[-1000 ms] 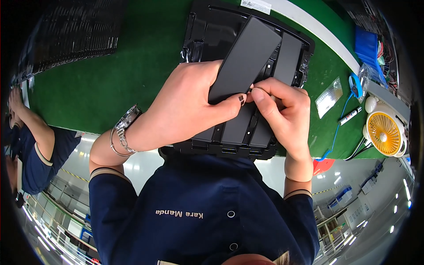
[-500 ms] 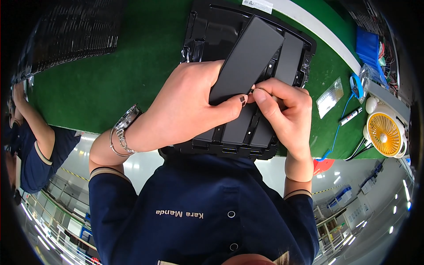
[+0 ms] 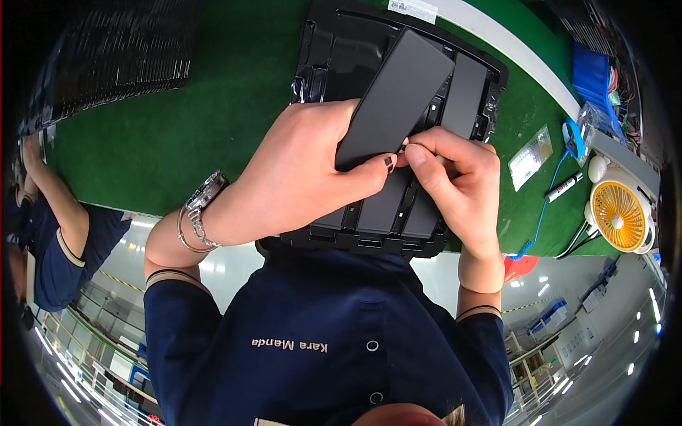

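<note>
My left hand (image 3: pixel 302 167) clamps the black panel (image 3: pixel 394 99) over the tray (image 3: pixel 348 53), best kept steady; my right hand (image 3: pixel 458 177) pinches at its edge, contents indiscernible.

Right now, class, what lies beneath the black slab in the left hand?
Below the black slab, a black tray and similar slabs show; whatever it covers is hidden.
</note>
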Tool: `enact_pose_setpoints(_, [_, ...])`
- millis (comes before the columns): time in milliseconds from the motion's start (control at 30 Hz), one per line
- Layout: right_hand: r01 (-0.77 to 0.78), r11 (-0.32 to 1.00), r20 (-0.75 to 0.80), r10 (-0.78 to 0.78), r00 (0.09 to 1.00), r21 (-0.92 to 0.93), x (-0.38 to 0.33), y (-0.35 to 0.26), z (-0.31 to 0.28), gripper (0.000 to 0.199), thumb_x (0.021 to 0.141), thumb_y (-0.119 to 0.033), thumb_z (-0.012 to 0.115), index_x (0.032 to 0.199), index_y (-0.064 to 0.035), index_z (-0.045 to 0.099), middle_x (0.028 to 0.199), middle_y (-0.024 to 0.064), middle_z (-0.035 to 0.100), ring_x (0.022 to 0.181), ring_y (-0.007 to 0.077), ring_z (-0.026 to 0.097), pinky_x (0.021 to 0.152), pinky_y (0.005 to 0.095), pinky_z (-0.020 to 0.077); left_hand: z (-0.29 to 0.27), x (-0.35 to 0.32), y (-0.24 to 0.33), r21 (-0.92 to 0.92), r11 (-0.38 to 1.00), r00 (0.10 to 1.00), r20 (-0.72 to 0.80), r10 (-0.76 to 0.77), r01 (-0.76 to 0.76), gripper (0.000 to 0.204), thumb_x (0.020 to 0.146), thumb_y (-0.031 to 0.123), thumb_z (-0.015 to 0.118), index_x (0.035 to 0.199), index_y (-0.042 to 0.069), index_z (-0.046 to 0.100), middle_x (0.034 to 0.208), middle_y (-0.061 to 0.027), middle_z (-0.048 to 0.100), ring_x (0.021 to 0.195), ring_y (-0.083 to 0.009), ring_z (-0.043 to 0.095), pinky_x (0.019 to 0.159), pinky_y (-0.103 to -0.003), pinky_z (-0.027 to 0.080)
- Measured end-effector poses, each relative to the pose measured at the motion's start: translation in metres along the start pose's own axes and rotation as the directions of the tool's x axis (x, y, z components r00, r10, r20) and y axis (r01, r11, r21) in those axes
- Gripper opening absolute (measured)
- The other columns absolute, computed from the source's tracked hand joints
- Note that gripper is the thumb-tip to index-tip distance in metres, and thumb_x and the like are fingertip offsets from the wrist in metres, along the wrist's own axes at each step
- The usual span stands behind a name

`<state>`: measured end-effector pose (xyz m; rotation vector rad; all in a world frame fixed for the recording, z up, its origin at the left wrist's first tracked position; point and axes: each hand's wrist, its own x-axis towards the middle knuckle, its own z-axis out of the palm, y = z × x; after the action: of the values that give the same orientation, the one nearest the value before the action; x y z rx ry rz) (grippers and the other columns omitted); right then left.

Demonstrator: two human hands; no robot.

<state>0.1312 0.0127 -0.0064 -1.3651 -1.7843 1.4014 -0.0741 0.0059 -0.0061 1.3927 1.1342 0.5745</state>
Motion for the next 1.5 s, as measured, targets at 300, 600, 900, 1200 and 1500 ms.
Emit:
enact_pose_setpoints(300, [-0.038, 0.999, 0.009, 0.038, 0.999, -0.009, 0.001, -0.001, 0.0, 0.011, 0.085, -0.01, 0.065, 0.082, 0.0003, 0.067, 0.057, 0.0038, 0.056, 0.047, 0.0068, 0.046, 0.044, 0.0245, 0.035, -0.001, 0.002, 0.0, 0.007, 1.0, 1.0, 0.018, -0.006, 0.006, 0.016, 0.081, 0.0, 0.064, 0.097, -0.002, 0.063, 0.079, -0.0057, 0.068, 0.073, -0.0094, 0.064, 0.068, -0.025, 0.051])
enact_pose_setpoints(600, [-0.095, 0.988, -0.134, 0.111, 0.985, 0.121, 0.003, 0.005, -0.026, 0.024, 0.094, -0.021, 0.06, 0.085, 0.0013, 0.064, 0.065, -0.0037, 0.053, 0.06, 0.0025, 0.04, 0.053, 0.0199, 0.0315, -0.006, 0.008, -0.003, -0.225, 0.971, 0.993, -0.099, 0.062, -0.083, 0.017, 0.089, 0.009, 0.054, 0.099, -0.001, 0.062, 0.07, -0.0051, 0.062, 0.06, -0.0102, 0.055, 0.057, -0.028, 0.046])
enact_pose_setpoints(900, [-0.092, 0.991, -0.171, 0.107, 0.979, 0.098, 0.005, 0.012, -0.03, 0.021, 0.095, -0.017, 0.057, 0.087, 0.0012, 0.063, 0.063, -0.0044, 0.049, 0.059, 0.0021, 0.038, 0.052, 0.0203, 0.0294, -0.021, 0.022, -0.015, 0.357, 0.934, 0.99, -0.131, 0.058, -0.008, 0.032, 0.09, 0.014, 0.059, 0.119, 0.001, 0.056, 0.066, -0.0085, 0.05, 0.055, -0.0232, 0.049, 0.056, -0.034, 0.042])
enact_pose_setpoints(1200, [-0.052, 0.998, -0.172, 0.059, 0.983, 0.045, 0.0, 0.006, -0.025, 0.017, 0.093, -0.014, 0.058, 0.086, 0.0005, 0.063, 0.055, -0.0029, 0.043, 0.05, 0.0031, 0.033, 0.046, 0.022, 0.0268, -0.013, 0.019, -0.004, 0.715, 0.696, 0.965, -0.222, 0.139, 0.064, 0.061, 0.078, 0.01, 0.072, 0.135, 0.011, 0.05, 0.078, -0.0024, 0.056, 0.069, -0.0175, 0.055, 0.065, -0.032, 0.048])
enact_pose_setpoints(1500, [-0.031, 0.998, -0.122, 0.025, 0.992, -0.047, -0.002, -0.002, -0.019, 0.015, 0.092, -0.013, 0.058, 0.085, -0.0011, 0.063, 0.055, -0.0003, 0.05, 0.048, 0.0048, 0.043, 0.046, 0.0218, 0.0334, -0.021, 0.024, -0.014, 0.853, 0.5, 0.946, -0.025, 0.323, -0.148, 0.055, 0.08, 0.016, 0.069, 0.132, 0.013, 0.053, 0.145, -0.0057, 0.042, 0.138, -0.0304, 0.032, 0.111, -0.049, 0.027])
